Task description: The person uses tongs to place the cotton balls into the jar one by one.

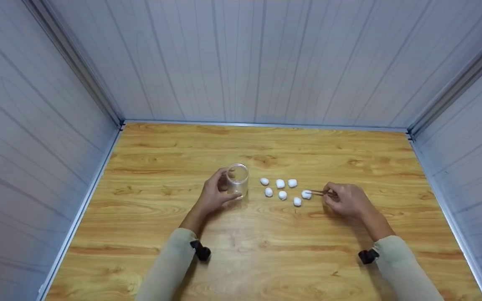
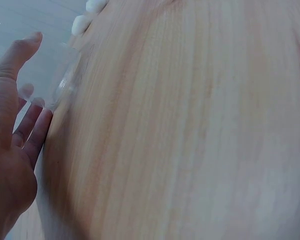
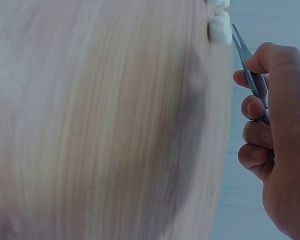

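Observation:
My left hand (image 1: 212, 195) holds a clear, open-topped jar (image 1: 238, 184) upright on the table, thumb on the near side and fingers around the far side. Nothing shows inside it. My right hand (image 1: 348, 200) pinches a pair of metal tweezers (image 3: 251, 72) that point left. In the head view their tips lie over the rightmost white cotton ball (image 1: 306, 195); whether they grip it I cannot tell. Parted tips show in the right wrist view, close to a cotton ball (image 3: 220, 30). Several more cotton balls (image 1: 282, 195) lie in loose rows between the jar and the tweezers.
A wood-grain table (image 1: 241, 251) lies under everything. Pale panel walls (image 1: 241, 62) enclose it at the back, left and right, with a metal strip along the table's edges. A small black device (image 1: 201, 251) sits on each sleeved wrist.

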`<state>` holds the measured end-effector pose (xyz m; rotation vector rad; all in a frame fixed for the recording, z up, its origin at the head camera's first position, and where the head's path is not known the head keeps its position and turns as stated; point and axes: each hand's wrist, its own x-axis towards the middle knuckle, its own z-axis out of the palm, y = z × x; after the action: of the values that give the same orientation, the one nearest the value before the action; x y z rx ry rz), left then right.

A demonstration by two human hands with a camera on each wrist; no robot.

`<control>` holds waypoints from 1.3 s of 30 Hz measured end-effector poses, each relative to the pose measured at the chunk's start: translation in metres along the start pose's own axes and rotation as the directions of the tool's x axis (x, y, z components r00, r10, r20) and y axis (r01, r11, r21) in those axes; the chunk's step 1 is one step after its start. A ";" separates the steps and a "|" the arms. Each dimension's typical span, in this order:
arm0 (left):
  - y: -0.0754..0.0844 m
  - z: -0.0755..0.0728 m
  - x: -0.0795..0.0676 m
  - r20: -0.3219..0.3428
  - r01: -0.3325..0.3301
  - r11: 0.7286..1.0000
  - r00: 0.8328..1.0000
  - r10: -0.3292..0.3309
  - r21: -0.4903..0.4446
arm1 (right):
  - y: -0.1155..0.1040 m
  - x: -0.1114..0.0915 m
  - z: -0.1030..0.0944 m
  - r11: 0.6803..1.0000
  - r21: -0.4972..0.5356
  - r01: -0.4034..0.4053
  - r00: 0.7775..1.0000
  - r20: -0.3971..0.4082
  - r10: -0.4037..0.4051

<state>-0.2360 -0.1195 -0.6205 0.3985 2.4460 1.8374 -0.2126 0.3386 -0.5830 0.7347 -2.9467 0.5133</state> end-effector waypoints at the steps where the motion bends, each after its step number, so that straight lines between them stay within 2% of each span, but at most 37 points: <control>1: 0.000 0.000 0.000 -0.001 -0.004 1.000 1.000 0.004 -0.002 | 0.000 0.000 0.000 1.000 -0.001 -0.001 1.000 0.002 0.001; 16: 0.000 0.001 0.001 -0.003 0.020 1.000 1.000 -0.020 -0.022 | 0.001 0.001 -0.001 0.999 -0.017 0.029 1.000 0.013 -0.029; 39: -0.003 0.001 0.001 -0.006 0.031 0.999 1.000 -0.031 -0.014 | 0.000 0.002 -0.001 0.998 -0.006 0.065 0.997 -0.030 -0.065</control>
<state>-0.2371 -0.1191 -0.6231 0.3530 2.4280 1.8454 -0.2140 0.3381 -0.5816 0.8120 -2.8844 0.5072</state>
